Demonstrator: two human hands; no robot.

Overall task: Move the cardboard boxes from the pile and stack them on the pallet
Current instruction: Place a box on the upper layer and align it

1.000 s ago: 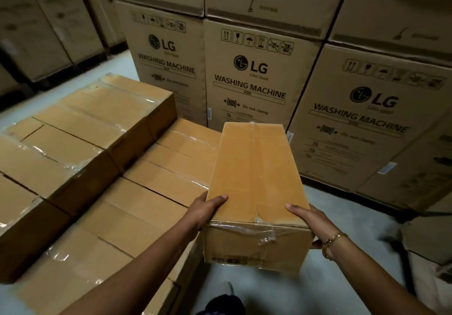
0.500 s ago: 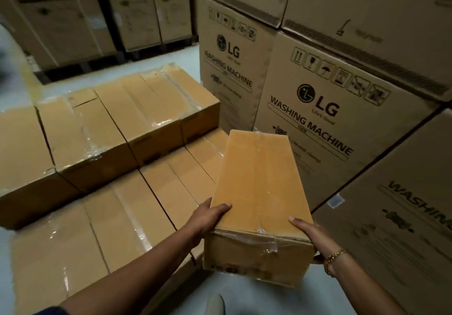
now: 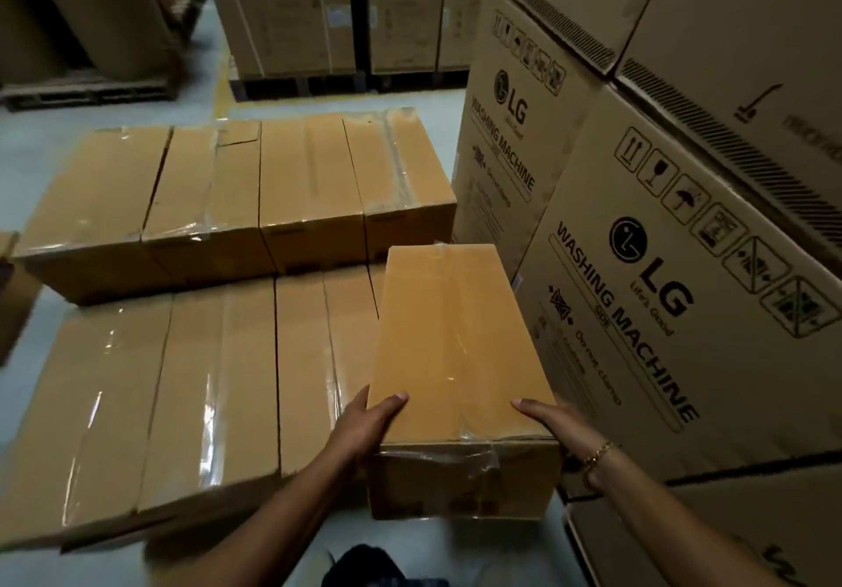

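I hold a long brown cardboard box (image 3: 455, 349), taped along its top, lengthwise in front of me. My left hand (image 3: 364, 427) grips its near left edge and my right hand (image 3: 553, 425), with a gold bracelet, grips its near right edge. The box hangs at the right end of a low stack of like boxes (image 3: 182, 395). A second layer of boxes (image 3: 255, 190) sits on the far half of that stack. The pallet under the stack is hidden.
Tall washing machine cartons (image 3: 660, 267) stand close on the right, stacked two high. More large cartons (image 3: 291, 12) on dark pallets stand across a pale floor aisle (image 3: 218, 85) at the back. A carton corner (image 3: 13, 295) shows at the left edge.
My view has swung left and down, so the stack lies square in front. The held box has moved beside the stack's right end; both hands keep the same grip.
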